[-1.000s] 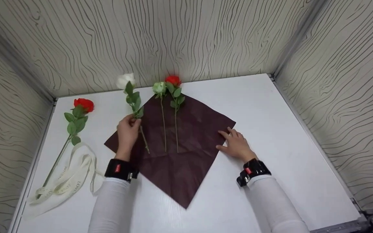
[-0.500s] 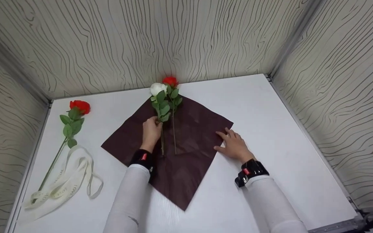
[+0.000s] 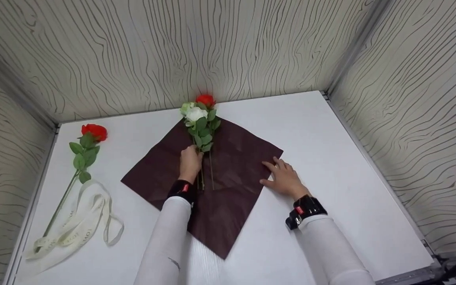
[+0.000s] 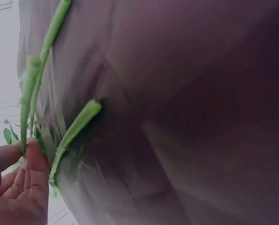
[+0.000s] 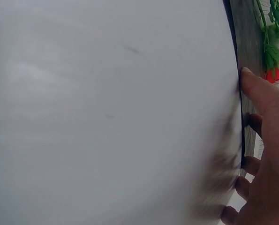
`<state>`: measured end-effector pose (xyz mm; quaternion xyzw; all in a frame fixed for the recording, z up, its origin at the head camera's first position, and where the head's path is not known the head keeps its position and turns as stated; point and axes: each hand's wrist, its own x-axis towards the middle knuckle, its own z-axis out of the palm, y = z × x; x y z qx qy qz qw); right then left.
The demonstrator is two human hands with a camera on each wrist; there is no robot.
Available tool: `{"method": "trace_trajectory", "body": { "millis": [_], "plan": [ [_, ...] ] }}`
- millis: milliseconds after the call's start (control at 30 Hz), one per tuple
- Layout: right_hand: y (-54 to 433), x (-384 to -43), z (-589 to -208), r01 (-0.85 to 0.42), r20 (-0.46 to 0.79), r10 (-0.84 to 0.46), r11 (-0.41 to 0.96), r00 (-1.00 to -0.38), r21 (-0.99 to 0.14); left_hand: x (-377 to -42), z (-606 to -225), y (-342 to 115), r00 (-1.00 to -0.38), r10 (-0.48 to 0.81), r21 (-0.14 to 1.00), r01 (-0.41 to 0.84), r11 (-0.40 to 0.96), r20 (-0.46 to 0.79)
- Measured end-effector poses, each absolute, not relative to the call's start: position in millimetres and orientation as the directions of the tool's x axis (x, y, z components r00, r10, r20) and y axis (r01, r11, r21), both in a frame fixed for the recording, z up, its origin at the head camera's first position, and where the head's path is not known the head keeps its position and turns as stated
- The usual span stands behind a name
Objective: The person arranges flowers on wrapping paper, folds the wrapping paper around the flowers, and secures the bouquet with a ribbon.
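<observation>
My left hand (image 3: 190, 163) pinches the stem of a white rose (image 3: 196, 114) over a diamond-laid sheet of dark maroon wrapping paper (image 3: 236, 206). In the left wrist view thumb and fingers close on one green stem (image 4: 27, 96), with two other stems beside it. The white rose partly covers a pale green rose (image 3: 186, 107). Just right of both lies a red rose (image 3: 205, 100), its head past the paper's top corner. My right hand (image 3: 285, 178) rests with spread fingers on the paper's right edge; the right wrist view shows the thumb (image 5: 254, 86) on that edge.
On the table's left side lies another red rose (image 3: 94, 132) with a long leafy stem. A cream printed ribbon (image 3: 78, 233) is looped over its lower end. Wood-grain panels (image 3: 172, 47) enclose the white table (image 3: 354, 190) at back and sides.
My left hand has carried the white rose rightward from the paper's left side to beside the green and red roses, then lowered it slightly. My right hand stays at the paper's edge.
</observation>
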<state>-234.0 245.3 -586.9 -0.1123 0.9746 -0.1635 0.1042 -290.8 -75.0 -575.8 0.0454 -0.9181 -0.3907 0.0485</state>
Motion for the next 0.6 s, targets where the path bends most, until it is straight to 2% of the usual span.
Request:
{"method": "trace_trajectory", "body": {
  "millis": [333,600],
  "plan": [
    [245,-234,-588,-0.192,-0.172,-0.259,0.924,-0.95,-0.332,-275,-571,-82,-0.996,-0.068,0.71,-0.009,0.704,0.054],
    [245,-234,-587,-0.19,-0.165,-0.259,0.919,-0.952,-0.345,-246,-569,-75,-0.998,-0.009,0.652,-0.046,0.757,-0.061]
  ]
}}
